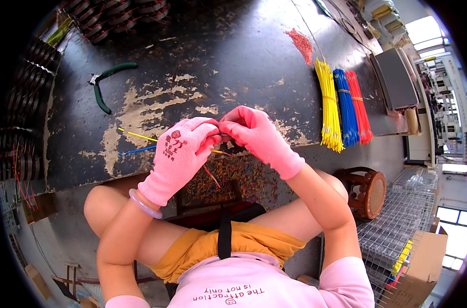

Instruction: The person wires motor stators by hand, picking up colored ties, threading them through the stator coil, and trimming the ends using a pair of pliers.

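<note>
Both hands wear pink gloves and meet at the near edge of the dark table. My left hand [179, 149] is closed, with a yellow wire [141, 136] and a blue wire [137, 150] sticking out on its left side. Short yellow and reddish wire ends [212, 174] show below its fingers. Against it, my right hand [259, 136] is closed in a pinch. A small dark bit shows between the fingertips, but what the right fingers grip is hidden. Green-handled cutting pliers [101, 87] lie spread on the table, beyond the left hand.
Bundles of yellow wires [328, 105], blue wires [346, 105] and red wires [359, 105] lie at the table's right. Dark ring-shaped parts with red leads [33, 102] are stacked on the left. Reddish scraps [301, 45] lie at the back. A wooden drum-shaped stool [364, 192] and wire-mesh cage [397, 215] stand right.
</note>
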Tool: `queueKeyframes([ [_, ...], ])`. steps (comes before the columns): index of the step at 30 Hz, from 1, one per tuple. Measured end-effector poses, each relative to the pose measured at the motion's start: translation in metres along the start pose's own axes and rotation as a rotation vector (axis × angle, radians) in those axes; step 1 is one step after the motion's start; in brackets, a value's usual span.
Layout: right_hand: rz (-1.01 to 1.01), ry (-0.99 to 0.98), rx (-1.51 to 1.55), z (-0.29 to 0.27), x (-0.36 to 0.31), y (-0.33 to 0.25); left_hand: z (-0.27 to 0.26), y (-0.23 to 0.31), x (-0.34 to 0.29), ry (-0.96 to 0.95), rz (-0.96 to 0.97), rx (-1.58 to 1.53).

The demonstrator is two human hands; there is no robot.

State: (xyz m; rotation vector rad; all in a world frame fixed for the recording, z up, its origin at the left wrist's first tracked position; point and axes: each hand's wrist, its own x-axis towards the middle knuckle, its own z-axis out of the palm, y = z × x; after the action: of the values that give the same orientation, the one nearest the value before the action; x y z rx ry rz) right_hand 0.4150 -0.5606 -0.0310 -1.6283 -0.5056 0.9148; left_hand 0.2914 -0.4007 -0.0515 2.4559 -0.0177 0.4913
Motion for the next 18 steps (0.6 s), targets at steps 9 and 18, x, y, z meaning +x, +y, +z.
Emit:
queueKeyframes([
  [9, -0.85, 0.232, -1.212, -0.006, -0.013, 0.023, 0.001, -0.001, 0.001, -0.024, -0.02, -0.041],
  [18, -0.131, -0.198, -0.367, -0.021, -0.008, 0.01, -0.001, -0.002, 0.0, -0.042, -0.017, -0.062],
])
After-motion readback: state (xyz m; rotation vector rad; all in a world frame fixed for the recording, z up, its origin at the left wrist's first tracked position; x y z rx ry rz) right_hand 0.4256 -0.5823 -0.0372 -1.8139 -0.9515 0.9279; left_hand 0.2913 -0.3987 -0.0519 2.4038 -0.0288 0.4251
